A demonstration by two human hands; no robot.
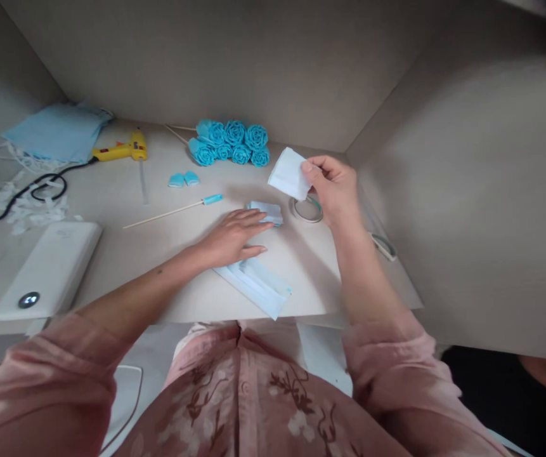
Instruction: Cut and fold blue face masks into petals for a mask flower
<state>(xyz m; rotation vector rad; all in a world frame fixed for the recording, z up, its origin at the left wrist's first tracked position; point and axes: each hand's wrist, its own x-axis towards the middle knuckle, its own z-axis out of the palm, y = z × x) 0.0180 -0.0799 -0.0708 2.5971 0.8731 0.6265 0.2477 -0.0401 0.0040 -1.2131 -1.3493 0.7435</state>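
My right hand (pixel 334 184) is raised above the desk, pinching a pale square piece of mask fabric (pixel 290 173) between thumb and fingers. Below it on the desk lies a round ring of tape (pixel 307 211). My left hand (pixel 235 236) rests palm down with fingers stretched out, its fingertips on a small stack of light-blue cut pieces (pixel 267 212). Close under that hand, a pleated light-blue mask strip (pixel 256 287) lies slantwise near the desk's front edge; the hand hides its upper end.
Blue fabric roses (pixel 234 143) on sticks lie at the back. Left are a yellow glue gun (pixel 123 150), a mask pile (pixel 56 133), white scraps (pixel 35 206) and a power bank (pixel 49 270). A blue-tipped stick (pixel 172 211) and two small blue pieces (pixel 184 179) lie mid-desk. Scissors (pixel 383 246) are right.
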